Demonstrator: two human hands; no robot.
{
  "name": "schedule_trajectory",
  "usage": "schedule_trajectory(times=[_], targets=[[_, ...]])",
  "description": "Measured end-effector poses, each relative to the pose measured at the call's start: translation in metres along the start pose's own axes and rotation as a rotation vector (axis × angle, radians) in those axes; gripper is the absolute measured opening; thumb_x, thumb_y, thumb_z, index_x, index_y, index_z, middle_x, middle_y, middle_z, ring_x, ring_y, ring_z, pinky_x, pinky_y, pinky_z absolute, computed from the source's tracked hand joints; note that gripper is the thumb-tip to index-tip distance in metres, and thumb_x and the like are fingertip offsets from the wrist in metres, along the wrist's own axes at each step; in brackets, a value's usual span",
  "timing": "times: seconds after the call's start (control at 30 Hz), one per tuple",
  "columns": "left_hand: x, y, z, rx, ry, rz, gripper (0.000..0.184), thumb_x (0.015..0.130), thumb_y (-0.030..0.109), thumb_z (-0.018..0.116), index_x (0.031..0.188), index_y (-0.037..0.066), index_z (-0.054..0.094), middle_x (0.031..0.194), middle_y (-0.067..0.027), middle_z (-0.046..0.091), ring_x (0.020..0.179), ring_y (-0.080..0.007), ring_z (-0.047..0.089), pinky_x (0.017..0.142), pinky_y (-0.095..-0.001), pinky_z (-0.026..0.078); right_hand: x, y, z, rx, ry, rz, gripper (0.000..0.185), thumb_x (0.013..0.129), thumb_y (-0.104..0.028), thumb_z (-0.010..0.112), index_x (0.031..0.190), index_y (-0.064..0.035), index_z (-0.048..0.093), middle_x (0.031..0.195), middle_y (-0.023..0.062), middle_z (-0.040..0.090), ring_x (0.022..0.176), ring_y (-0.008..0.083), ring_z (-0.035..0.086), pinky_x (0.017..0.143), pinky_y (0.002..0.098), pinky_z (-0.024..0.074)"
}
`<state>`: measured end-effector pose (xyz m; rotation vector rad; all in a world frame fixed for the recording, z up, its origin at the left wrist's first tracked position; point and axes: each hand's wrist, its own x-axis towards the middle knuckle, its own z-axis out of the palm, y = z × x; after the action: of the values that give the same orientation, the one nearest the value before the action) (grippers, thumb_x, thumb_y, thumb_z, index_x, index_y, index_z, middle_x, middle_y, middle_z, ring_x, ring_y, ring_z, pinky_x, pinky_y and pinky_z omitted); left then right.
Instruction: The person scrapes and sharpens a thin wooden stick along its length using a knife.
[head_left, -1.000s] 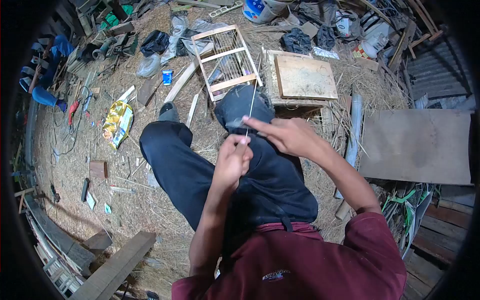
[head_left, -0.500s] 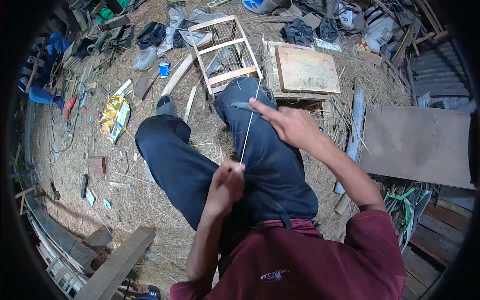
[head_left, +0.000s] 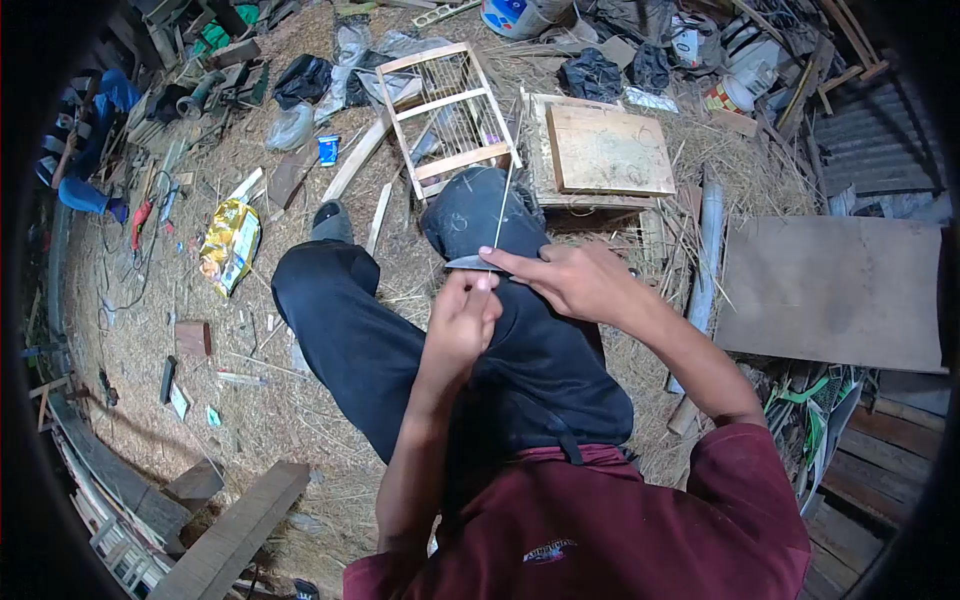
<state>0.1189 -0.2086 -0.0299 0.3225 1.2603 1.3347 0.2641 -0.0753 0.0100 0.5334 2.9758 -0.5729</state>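
My left hand (head_left: 462,322) is closed on the lower end of a thin pale stick (head_left: 503,205), which slants up past my knee. In my right hand (head_left: 578,280) is a knife; its blade (head_left: 468,263) lies across the stick just above my left fingers. The index finger stretches along the blade to the stick, and the handle is hidden in the palm. Both hands are over my dark trousers. Beyond the knee stands a wooden frame with thin bars (head_left: 448,110), like a cage.
A board (head_left: 612,150) rests on a wooden box right of the cage. A flat brown sheet (head_left: 830,290) lies at the right. On the straw-strewn floor are a yellow packet (head_left: 230,245), a blue packet (head_left: 328,150) and a beam (head_left: 235,530). Another person's blue-clothed leg (head_left: 85,195) shows far left.
My left hand has moved up and forward. My right hand has come down and closer, bringing the knife blade down the stick to just above the left fingers.
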Motion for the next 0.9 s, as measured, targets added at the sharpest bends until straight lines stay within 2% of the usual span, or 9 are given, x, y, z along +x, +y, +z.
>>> schedule_trajectory(times=[0.1, 0.23, 0.43, 0.53, 0.63, 0.73, 0.9], targets=[[0.012, -0.002, 0.004, -0.058, -0.008, -0.038, 0.017, 0.104, 0.022, 0.045, 0.105, 0.006, 0.049, 0.061, 0.0044, 0.039, 0.040, -0.0025, 0.025, 0.036, -0.0212, 0.019, 0.004, 0.008, 0.004, -0.038, 0.029, 0.104, 0.055, 0.096, -0.026, 0.051, 0.146, -0.0414, 0.036, 0.067, 0.0145, 0.059, 0.058, 0.0344, 0.062, 0.052, 0.0466, 0.0499], [-0.002, -0.009, -0.010, -0.143, -0.107, -0.073, 0.017, 0.104, 0.021, 0.044, 0.104, 0.006, 0.050, 0.061, 0.0048, 0.037, 0.041, -0.0026, 0.025, 0.037, -0.0207, 0.020, 0.004, 0.018, 0.015, -0.034, 0.120, 0.100, 0.054, 0.095, -0.027, 0.052, 0.145, -0.0414, 0.038, 0.064, 0.0134, 0.057, 0.055, 0.0345, 0.060, 0.049, 0.0450, 0.0492], [-0.057, -0.019, -0.030, -0.096, 0.005, -0.104, 0.016, 0.103, 0.022, 0.049, 0.105, 0.006, 0.050, 0.063, 0.0042, 0.039, 0.048, -0.0020, 0.029, 0.040, -0.0198, 0.023, 0.002, 0.017, 0.019, -0.005, 0.166, 0.078, 0.056, 0.094, -0.021, 0.056, 0.144, -0.0398, 0.041, 0.061, 0.0115, 0.053, 0.051, 0.0304, 0.057, 0.046, 0.0426, 0.0456], [-0.073, -0.015, -0.028, -0.122, 0.037, -0.131, 0.017, 0.103, 0.024, 0.050, 0.104, 0.007, 0.050, 0.064, 0.0046, 0.039, 0.049, -0.0016, 0.030, 0.041, -0.0194, 0.023, 0.000, 0.005, 0.016, -0.068, 0.132, 0.089, 0.054, 0.096, -0.026, 0.052, 0.145, -0.0422, 0.038, 0.066, 0.0131, 0.058, 0.052, 0.0325, 0.059, 0.047, 0.0435, 0.0496], [-0.080, -0.015, -0.028, -0.095, 0.063, -0.122, 0.018, 0.103, 0.025, 0.050, 0.104, 0.007, 0.050, 0.064, 0.0047, 0.039, 0.049, -0.0016, 0.030, 0.041, -0.0193, 0.023, -0.001, 0.001, 0.017, -0.054, 0.096, 0.110, 0.055, 0.095, -0.025, 0.052, 0.145, -0.0418, 0.037, 0.068, 0.0136, 0.059, 0.054, 0.0333, 0.061, 0.048, 0.0446, 0.0508], [-0.090, -0.015, -0.028, -0.063, 0.097, -0.150, 0.019, 0.102, 0.026, 0.052, 0.102, 0.007, 0.049, 0.063, 0.0047, 0.040, 0.049, -0.0019, 0.031, 0.041, -0.0196, 0.023, 0.000, 0.003, 0.024, -0.050, 0.205, 0.124, 0.058, 0.093, -0.021, 0.056, 0.145, -0.0407, 0.039, 0.063, 0.0124, 0.054, 0.054, 0.0324, 0.059, 0.050, 0.0444, 0.0483], [-0.120, -0.018, -0.032, -0.035, 0.149, -0.215, 0.021, 0.101, 0.026, 0.054, 0.098, 0.007, 0.047, 0.063, 0.0047, 0.040, 0.049, -0.0022, 0.031, 0.041, -0.0204, 0.023, 0.000, 0.007, 0.021, -0.008, 0.215, 0.217, 0.058, 0.093, -0.019, 0.057, 0.145, -0.0384, 0.040, 0.066, 0.0148, 0.058, 0.058, 0.0345, 0.061, 0.052, 0.0453, 0.0499]])
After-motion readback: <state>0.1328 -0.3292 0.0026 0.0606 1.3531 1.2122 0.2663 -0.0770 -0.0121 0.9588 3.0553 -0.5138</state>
